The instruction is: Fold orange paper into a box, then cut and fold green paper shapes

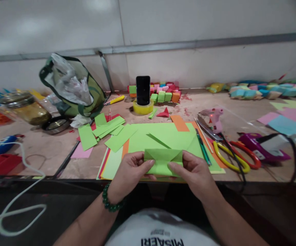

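A small folded piece of green paper is held at the table's front edge, its top corners creased down into a point. My left hand pinches its left side, thumb on top. My right hand pinches its right side the same way. A green bead bracelet circles my left wrist. Under the fold lies a stack of coloured paper sheets with a green sheet on top. Several cut green paper strips lie to the left of the stack.
A phone stands in a yellow tape roll, with coloured paper blocks behind. Pink glue gun, scissors with yellow and red handles and a purple tool lie right. A green bag and jar sit left.
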The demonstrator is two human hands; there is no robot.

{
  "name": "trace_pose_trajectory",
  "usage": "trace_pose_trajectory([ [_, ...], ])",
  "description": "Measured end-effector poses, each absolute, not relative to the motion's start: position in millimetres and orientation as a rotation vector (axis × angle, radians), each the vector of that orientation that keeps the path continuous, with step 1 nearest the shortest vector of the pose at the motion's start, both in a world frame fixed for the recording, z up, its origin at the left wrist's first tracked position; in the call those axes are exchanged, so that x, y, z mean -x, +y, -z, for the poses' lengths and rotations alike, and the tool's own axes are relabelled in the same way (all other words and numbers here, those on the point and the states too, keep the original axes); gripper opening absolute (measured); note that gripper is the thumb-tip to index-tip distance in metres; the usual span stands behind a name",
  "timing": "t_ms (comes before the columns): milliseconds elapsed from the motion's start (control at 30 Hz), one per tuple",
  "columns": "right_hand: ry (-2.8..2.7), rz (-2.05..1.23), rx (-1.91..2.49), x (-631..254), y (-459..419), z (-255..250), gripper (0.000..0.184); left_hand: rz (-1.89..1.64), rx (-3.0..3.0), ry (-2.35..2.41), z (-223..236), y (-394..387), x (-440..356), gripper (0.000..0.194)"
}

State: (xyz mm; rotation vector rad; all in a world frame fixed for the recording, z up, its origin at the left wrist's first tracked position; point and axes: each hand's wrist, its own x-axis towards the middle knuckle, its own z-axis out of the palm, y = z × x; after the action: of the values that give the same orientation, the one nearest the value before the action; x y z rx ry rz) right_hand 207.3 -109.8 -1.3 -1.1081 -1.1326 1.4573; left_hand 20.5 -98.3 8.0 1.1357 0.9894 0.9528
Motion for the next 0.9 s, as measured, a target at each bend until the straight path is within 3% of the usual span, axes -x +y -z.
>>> trace_pose_trajectory([
  [233,-1.033,-1.531,1.07,-208.2,-108.6,6.3,0.029,-0.951,-1.116,0.966,-11.0,-96.3,-19.6,0.024],
  [467,-1.082,-1.485,1.113,-206.5,-109.3,4.0,0.034,-0.908,-1.13,0.946,-8.7,-95.2,-18.4,0.034],
  [900,-1.233,-1.335,1.092,-205.2,-112.6,-3.1,0.025,-0.922,-1.09,0.985,-11.8,-97.8,-18.4,0.024],
])
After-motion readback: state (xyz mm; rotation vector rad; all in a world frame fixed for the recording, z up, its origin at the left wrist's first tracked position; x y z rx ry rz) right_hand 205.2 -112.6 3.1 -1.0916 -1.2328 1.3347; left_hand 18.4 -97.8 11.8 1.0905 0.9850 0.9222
